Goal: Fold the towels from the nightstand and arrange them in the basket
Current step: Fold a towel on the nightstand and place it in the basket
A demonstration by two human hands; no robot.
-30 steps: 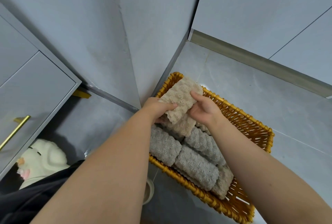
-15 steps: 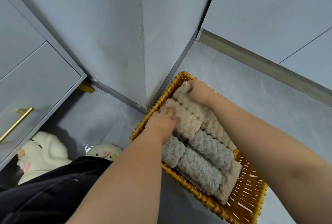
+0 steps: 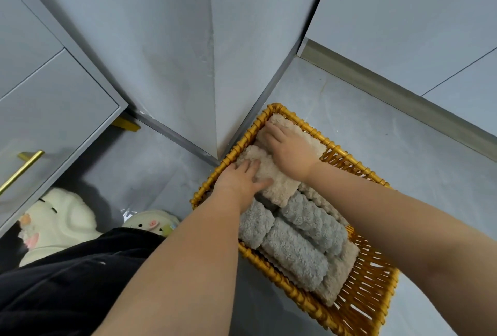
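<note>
left hand (image 3: 239, 182) and right hand (image 3: 287, 150) on far towel (image 3: 279, 187) in basket (image 3: 234, 151); other towels (image 3: 295, 249) nearer. nightstand (image 3: 53, 120) left of basket.

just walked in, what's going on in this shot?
A person is packing folded towels into a wicker basket on the floor. Both hands press flat on a beige towel at the basket's far end: the left hand by the left rim, the right hand toward the far corner. Grey towels already lie side by side nearer the camera.
</note>
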